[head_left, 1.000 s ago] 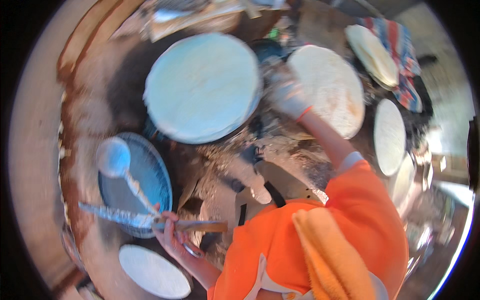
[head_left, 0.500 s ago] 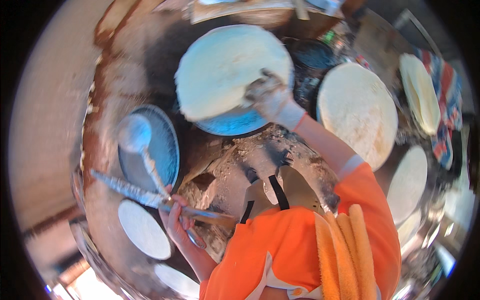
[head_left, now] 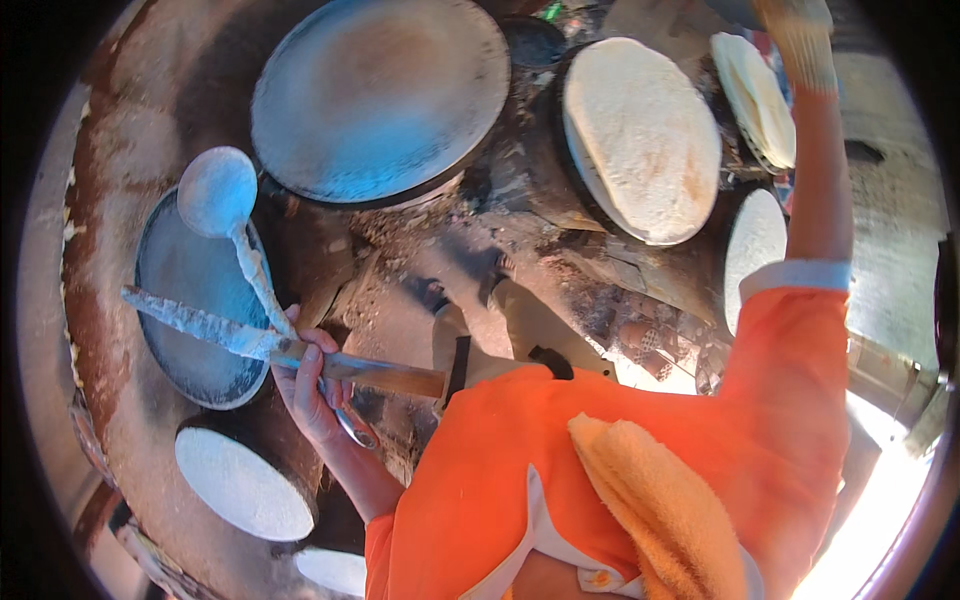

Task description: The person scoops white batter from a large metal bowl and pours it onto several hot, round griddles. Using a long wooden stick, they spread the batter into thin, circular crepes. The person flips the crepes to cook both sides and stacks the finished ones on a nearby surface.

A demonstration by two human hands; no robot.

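Observation:
My left hand [head_left: 318, 388] is closed around two tools at once. One is a batter-smeared ladle [head_left: 218, 192], its bowl over the small left griddle [head_left: 180, 270]. The other is a long flat spatula [head_left: 205, 326] with a coated blade and a wooden handle, pointing left across the same griddle. My right hand [head_left: 797, 38], in a soiled whitish glove, reaches to the top right edge; its fingers are cut off, so what it holds is hidden. Near it is a folded flatbread [head_left: 753, 100]. The large round griddle [head_left: 400, 125] is bare, browned in its middle.
A pale flatbread [head_left: 645, 145] covers a griddle right of centre, and another pale round [head_left: 755, 250] is partly behind my arm. White rounds [head_left: 245, 485] lie at lower left. An orange towel [head_left: 655, 500] hangs over my orange shirt.
The flatbread that covered the large griddle is off it. My right hand has swung from there to the upper right, and the view has shifted right. My left hand keeps both tools.

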